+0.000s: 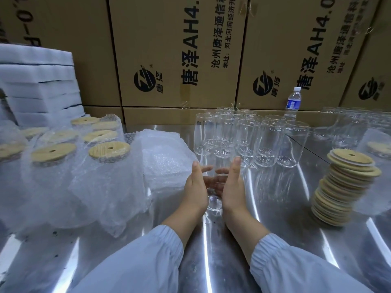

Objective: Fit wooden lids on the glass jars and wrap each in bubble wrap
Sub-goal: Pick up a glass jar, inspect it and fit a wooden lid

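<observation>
A clear glass jar [214, 203] without a lid stands upright on the steel table between my two hands. My left hand [195, 188] cups its left side and my right hand [232, 187] cups its right side, fingers reaching around the glass. Behind it stands a cluster of several bare glass jars [251, 140]. A leaning stack of wooden lids [342, 187] rises at the right. To the left are several jars wrapped in bubble wrap with wooden lids on [109, 150]. A pile of bubble wrap sheets [165, 163] lies just left of my hands.
Large printed cardboard boxes [179, 51] wall off the back of the table. White foam sheets [38, 85] are stacked at the far left. A water bottle [293, 101] stands at the back right, with more glass jars [349, 127] beside it.
</observation>
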